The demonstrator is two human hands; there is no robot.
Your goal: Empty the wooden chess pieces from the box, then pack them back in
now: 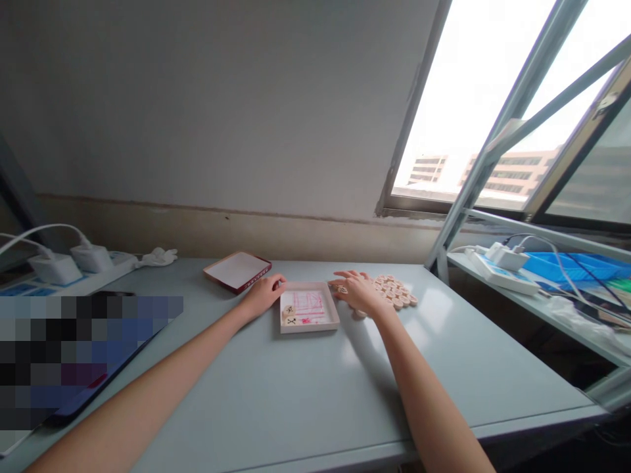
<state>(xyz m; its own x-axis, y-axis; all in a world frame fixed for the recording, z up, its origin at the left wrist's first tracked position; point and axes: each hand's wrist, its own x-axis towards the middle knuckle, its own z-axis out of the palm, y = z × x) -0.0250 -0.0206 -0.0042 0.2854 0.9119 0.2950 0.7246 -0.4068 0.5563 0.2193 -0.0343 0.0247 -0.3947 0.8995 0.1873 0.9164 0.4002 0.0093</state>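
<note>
A shallow white box with pink marks on its inside bottom lies on the table. Two round wooden Chinese chess pieces rest in its left front corner. My left hand is closed at the box's back left corner, fingers curled against its edge. Just right of the box, my right hand has a Chinese chess piece at its fingertips, with the other fingers reaching toward the box. More pieces lie in a flat cluster beside and partly behind my right hand.
The dark red box lid lies inside up behind my left hand. At far left are a power strip with chargers and a blurred-out device. A metal frame and a side shelf with a blue tray stand at right.
</note>
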